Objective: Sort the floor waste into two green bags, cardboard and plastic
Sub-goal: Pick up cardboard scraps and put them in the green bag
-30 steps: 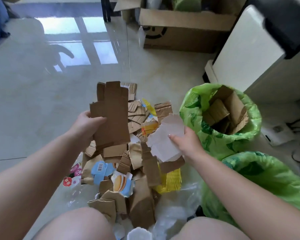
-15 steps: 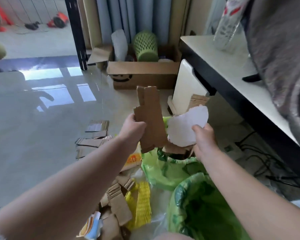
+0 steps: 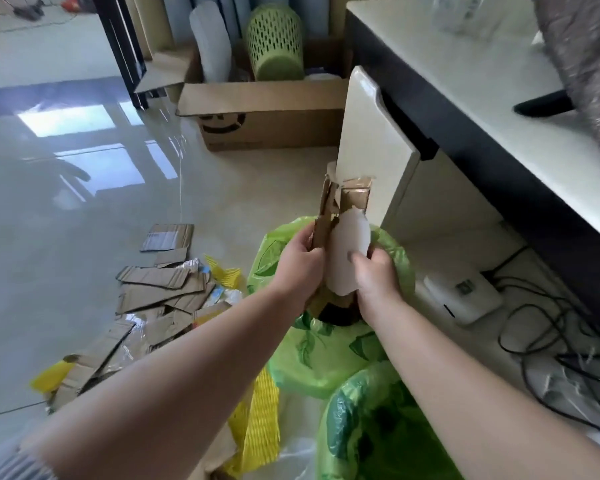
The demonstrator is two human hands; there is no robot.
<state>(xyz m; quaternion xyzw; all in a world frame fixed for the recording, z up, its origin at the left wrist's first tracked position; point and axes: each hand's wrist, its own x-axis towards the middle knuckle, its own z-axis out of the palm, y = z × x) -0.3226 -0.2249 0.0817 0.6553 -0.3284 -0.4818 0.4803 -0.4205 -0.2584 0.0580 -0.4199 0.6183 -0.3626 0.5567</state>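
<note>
Both my hands are over the mouth of the far green bag [image 3: 323,355]. My left hand [image 3: 300,263] grips a tall brown cardboard strip [image 3: 329,216], held upright. Pressed against that strip is a white torn sheet [image 3: 349,251], held in my right hand [image 3: 374,273]. The lower ends of both pieces dip into the bag's opening. A second green bag [image 3: 378,424] sits nearer to me, under my right forearm. The pile of cardboard scraps [image 3: 163,296] lies on the floor to the left, mixed with plastic wrappers and yellow foam netting [image 3: 260,424].
A white cabinet [image 3: 371,147] and a dark-edged table [image 3: 482,109] stand close on the right. A white power adapter [image 3: 463,296] and black cables [image 3: 548,334] lie under the table. An open cardboard box [image 3: 267,112] stands further back.
Both hands have come together and lowered toward the far green bag. The brown strip and the white sheet now stand side by side, their lower ends in the bag's mouth.
</note>
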